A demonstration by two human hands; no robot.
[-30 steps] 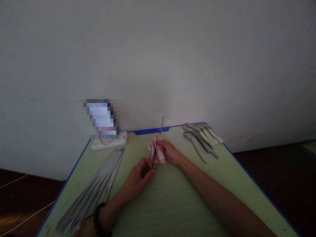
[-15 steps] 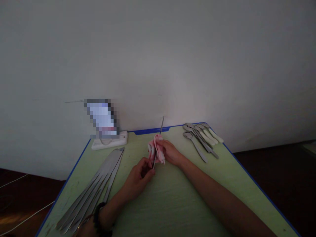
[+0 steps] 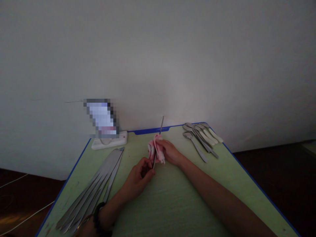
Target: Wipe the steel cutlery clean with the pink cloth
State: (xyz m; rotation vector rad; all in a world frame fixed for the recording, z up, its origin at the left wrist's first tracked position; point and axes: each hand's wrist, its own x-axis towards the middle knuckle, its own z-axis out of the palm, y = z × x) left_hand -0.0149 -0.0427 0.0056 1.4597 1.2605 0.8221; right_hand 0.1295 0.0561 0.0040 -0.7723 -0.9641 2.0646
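Note:
A thin metal skewer [image 3: 161,124] slants up and away over the middle of the green table [image 3: 177,204]. My left hand [image 3: 138,179] is closed on its near end. My right hand [image 3: 169,152] is closed on a pink and white cloth [image 3: 155,150] wrapped round the skewer's middle. The skewer's far tip sticks out above the cloth. A dark band sits on my left wrist.
Several long flat metal skewers [image 3: 96,191] lie fanned at the left of the table. Several spoons and white-handled utensils [image 3: 201,138] lie at the far right. A white power strip [image 3: 110,141] and a blurred-out object stand at the far left against the wall.

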